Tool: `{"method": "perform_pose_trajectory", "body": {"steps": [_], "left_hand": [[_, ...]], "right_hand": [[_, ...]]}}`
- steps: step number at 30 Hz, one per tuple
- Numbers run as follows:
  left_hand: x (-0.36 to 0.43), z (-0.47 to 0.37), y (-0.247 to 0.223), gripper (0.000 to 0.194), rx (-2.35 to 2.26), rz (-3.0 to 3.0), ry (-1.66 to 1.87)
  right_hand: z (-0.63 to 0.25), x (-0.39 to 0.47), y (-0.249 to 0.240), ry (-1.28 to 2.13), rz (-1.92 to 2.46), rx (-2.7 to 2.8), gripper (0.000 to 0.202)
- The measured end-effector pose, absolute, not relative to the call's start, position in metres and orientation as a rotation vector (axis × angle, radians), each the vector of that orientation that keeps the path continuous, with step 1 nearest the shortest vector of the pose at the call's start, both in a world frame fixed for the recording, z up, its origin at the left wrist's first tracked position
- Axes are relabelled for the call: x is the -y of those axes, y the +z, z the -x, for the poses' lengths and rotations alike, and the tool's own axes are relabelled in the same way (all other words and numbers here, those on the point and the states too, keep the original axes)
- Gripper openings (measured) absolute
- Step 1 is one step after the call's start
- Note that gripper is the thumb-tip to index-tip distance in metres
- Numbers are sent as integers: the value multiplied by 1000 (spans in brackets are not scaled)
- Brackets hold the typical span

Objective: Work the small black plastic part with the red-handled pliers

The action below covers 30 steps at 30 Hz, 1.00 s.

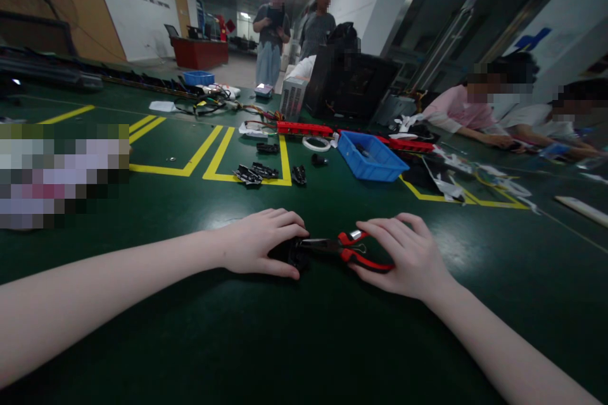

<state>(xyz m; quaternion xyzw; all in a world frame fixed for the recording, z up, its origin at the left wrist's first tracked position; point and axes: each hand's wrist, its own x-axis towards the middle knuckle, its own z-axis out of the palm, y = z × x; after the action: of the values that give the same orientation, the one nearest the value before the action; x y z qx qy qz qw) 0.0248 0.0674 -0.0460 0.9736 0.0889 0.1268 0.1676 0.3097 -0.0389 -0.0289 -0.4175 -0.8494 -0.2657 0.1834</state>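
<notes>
Mid-frame, a small black part [298, 257] is gripped by left hand [266, 243], red-and-black-handled metal pliers [349, 256] by right hand [406, 252]; slippage might be caused by twisting.

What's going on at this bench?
The right hand holds red-and-black pliers, tips at a small black part held by the left hand over the green table. It's too dark to tell whether the tips grip it. Farther back, black pieces lie around the yellow tape, with a blue bin to their right.
</notes>
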Motion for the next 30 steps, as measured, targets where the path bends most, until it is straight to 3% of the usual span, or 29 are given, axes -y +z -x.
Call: {"method": "perform_pose_trajectory", "body": {"steps": [16, 23, 30], "left_hand": [[-67, -24, -46, 72, -309, -2735, 354], [-68, -23, -45, 60, -271, -2710, 337], [-68, -23, -45, 59, -270, -2733, 312]], "right_hand": [[-313, 37, -38, -429, 1307, 2302, 44], [-309, 38, -37, -467, 1292, 2309, 43], [-309, 40, -35, -567, 1254, 2321, 44]]}}
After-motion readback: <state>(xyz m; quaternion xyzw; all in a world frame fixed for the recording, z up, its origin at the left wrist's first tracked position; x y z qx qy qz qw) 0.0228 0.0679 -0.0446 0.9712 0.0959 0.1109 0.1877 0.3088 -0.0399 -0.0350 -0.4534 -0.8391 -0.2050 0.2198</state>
